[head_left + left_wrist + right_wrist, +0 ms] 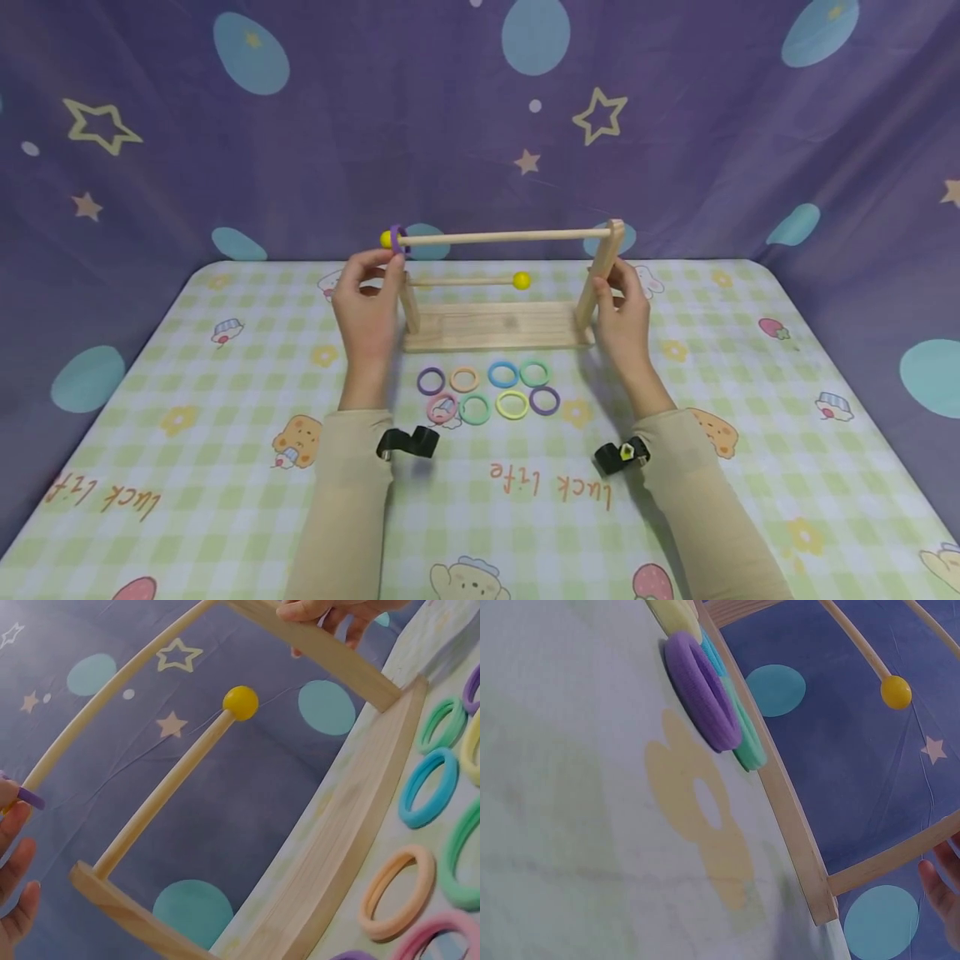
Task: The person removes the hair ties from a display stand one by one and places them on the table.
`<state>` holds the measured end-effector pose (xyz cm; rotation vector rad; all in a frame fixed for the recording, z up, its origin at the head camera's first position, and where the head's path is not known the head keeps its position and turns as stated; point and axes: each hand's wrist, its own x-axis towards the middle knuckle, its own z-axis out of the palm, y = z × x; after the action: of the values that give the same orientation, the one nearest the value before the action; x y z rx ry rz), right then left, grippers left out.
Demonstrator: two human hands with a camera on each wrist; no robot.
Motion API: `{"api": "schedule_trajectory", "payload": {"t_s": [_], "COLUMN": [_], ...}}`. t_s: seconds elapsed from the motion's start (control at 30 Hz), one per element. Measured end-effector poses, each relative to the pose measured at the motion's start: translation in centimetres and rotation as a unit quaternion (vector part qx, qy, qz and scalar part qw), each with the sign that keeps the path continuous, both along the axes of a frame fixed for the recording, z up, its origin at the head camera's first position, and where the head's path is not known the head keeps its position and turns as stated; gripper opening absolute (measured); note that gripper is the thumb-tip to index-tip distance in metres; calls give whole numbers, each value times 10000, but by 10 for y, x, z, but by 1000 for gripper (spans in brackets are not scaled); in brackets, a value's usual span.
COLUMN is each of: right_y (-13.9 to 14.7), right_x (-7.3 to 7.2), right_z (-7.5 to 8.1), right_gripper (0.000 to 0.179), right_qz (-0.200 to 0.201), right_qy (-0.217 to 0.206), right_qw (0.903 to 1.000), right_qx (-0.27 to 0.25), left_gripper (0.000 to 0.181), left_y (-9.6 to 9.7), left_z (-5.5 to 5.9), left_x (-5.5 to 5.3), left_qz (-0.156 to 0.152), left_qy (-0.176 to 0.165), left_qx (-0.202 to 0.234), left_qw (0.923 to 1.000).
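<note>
In the head view a wooden stand point(495, 325) has two uprights, each with a rod. At the upper rod's point(510, 237) left end, which bears a yellow ball point(386, 240), my left hand point(367, 296) pinches a purple ring point(397, 239). The ring sits around the rod's end beside the ball; the left wrist view shows the purple ring point(31, 798) at my fingertips. With my right hand point(624, 312) I hold the right upright point(600, 275), thumb in front and fingers behind. The shorter lower rod point(465, 282) carries no ring, and its yellow ball point(521, 281) points right.
Several loose rings lie before the stand in two rows, among them a blue ring point(503, 374), a pink ring point(442, 408) and a yellow ring point(512, 405). A checked cloth point(225, 492) covers the table. Behind it hangs a purple curtain point(337, 150).
</note>
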<state>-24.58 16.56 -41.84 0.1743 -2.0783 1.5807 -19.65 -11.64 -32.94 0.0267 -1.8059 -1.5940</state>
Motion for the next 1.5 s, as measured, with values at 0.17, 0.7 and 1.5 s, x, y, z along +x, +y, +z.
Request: {"api": "schedule_trajectory", "payload": {"t_s": [0.17,0.7,1.5], "right_y": [1,-14,-14], "right_x": [0,27,26], "right_z": [0,34,33], "right_gripper": [40,37,37], "right_qz": [5,13,-24], "right_qy": [9,-48,33], "right_qw": [10000,10000,10000], "right_qx": [23,49,38], "left_gripper": [15,20,24], "left_y": [-6,-21,-60], "left_z": [1,0,-18], "left_x": [0,0,-11], "left_qz": [33,99,-555], "left_qy": [54,5,-966], "left_qx": [-131,-239,-1119], "left_qw": [9999,9997,9874]}}
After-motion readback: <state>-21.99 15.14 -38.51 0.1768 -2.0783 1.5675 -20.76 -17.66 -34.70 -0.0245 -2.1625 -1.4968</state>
